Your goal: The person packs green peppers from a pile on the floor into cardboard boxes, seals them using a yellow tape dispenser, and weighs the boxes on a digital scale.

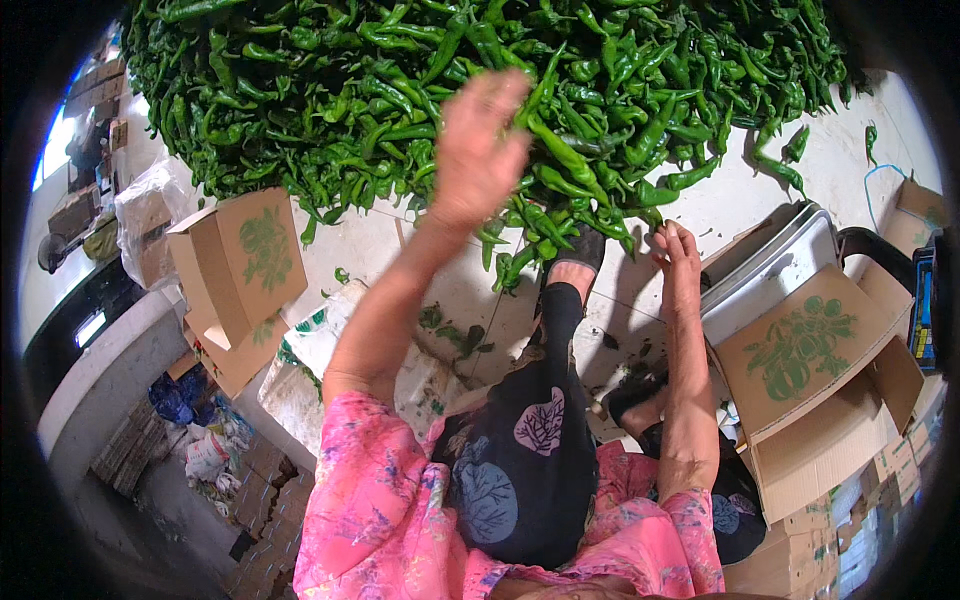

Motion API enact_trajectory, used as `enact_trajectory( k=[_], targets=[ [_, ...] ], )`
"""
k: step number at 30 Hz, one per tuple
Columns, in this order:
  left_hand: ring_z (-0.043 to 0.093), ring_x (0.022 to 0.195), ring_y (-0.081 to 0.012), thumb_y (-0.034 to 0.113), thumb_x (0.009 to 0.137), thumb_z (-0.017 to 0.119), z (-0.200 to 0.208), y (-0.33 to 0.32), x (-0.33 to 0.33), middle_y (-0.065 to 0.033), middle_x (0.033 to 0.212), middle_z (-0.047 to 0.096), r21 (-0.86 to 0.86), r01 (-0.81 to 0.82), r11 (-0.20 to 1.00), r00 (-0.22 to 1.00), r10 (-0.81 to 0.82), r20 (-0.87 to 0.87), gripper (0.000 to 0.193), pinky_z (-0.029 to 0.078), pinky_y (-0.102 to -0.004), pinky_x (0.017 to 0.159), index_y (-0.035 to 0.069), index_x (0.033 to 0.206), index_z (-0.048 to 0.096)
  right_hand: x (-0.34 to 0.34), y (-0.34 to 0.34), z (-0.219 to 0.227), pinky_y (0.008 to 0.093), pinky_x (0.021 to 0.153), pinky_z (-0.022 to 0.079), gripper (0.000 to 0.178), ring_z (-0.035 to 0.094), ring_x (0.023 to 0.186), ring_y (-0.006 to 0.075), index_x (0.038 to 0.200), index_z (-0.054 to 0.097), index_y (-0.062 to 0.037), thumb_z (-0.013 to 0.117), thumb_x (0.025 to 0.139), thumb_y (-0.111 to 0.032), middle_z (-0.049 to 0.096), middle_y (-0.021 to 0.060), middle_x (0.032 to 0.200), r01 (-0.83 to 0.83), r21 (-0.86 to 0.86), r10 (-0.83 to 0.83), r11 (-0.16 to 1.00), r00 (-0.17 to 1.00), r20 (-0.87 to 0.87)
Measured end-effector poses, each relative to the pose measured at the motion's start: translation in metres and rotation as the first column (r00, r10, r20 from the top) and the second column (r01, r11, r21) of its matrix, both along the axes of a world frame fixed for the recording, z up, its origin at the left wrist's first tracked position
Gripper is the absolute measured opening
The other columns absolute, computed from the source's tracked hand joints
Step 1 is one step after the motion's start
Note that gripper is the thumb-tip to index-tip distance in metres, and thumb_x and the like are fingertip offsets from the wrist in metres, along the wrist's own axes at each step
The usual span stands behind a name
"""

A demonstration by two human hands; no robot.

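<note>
A large heap of long green peppers (pixel 400 100) spreads across the far side of the floor. Over its near slope, my left hand (pixel 480 150) is smeared by motion, so its fingers and anything in them cannot be made out. A long pale-green pepper (pixel 565 155) lies just right of that hand. At the heap's near right edge, my right hand (pixel 679 260) has its fingers curled together. Their tips meet the end of a green pepper (pixel 651 217). Several loose peppers (pixel 515 262) lie on the floor between my two hands, beside my foot.
An open cardboard box (pixel 800 350) stands by my right forearm, with a pale plastic bin (pixel 775 265) behind it. Another cardboard box (pixel 250 255) sits at the left. A white foam block (pixel 400 380) lies below my left forearm, near scattered leaf bits (pixel 460 335).
</note>
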State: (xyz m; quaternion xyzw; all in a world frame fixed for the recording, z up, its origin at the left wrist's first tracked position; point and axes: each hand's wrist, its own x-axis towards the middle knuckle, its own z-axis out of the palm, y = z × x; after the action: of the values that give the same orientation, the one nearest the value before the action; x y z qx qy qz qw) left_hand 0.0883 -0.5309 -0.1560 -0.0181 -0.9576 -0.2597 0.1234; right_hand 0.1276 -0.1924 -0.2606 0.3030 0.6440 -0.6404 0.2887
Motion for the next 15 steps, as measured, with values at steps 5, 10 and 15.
enact_trajectory(
  k=[5,10,15],
  targets=[
    [0.053,0.129,-0.0394,0.018,0.086,0.074,-0.015,-0.076,-0.038,-0.0246,0.138,0.056,-0.063,-0.353,0.933,0.935,0.354,0.01,0.069,0.041,-0.0436,0.111,0.001,0.146,0.045,-0.018,-0.006,-0.007,0.0307,0.09,0.043,0.047,0.057,0.107,0.012,0.131,0.058,-0.0085,0.063,0.1,-0.043,0.063,0.0009,0.112,-0.009,-0.006,0.009,1.0,1.0,-0.014],
    [0.051,0.115,-0.0295,0.024,0.085,0.078,-0.053,-0.029,-0.043,-0.0182,0.133,0.048,-0.024,-0.336,0.942,0.92,0.334,0.207,0.079,0.044,-0.0471,0.1,0.007,0.152,0.04,-0.021,-0.008,-0.014,0.0308,0.09,0.045,0.052,0.058,0.11,0.0134,0.137,0.053,-0.0087,0.063,0.1,-0.043,0.063,0.0025,0.12,0.02,-0.031,-0.02,0.999,1.0,-0.014],
    [0.049,0.108,-0.0384,0.003,0.082,0.059,-0.051,0.034,-0.007,-0.0192,0.123,0.051,-0.122,-0.046,0.991,0.984,0.067,0.167,0.062,0.04,-0.0486,0.092,0.018,0.142,0.056,-0.026,-0.011,-0.016,0.0347,0.09,0.048,0.061,0.057,0.11,0.021,0.141,0.051,-0.0041,0.062,0.099,-0.048,0.058,0.0102,0.131,0.01,-0.03,-0.011,1.0,1.0,-0.022]
  ],
)
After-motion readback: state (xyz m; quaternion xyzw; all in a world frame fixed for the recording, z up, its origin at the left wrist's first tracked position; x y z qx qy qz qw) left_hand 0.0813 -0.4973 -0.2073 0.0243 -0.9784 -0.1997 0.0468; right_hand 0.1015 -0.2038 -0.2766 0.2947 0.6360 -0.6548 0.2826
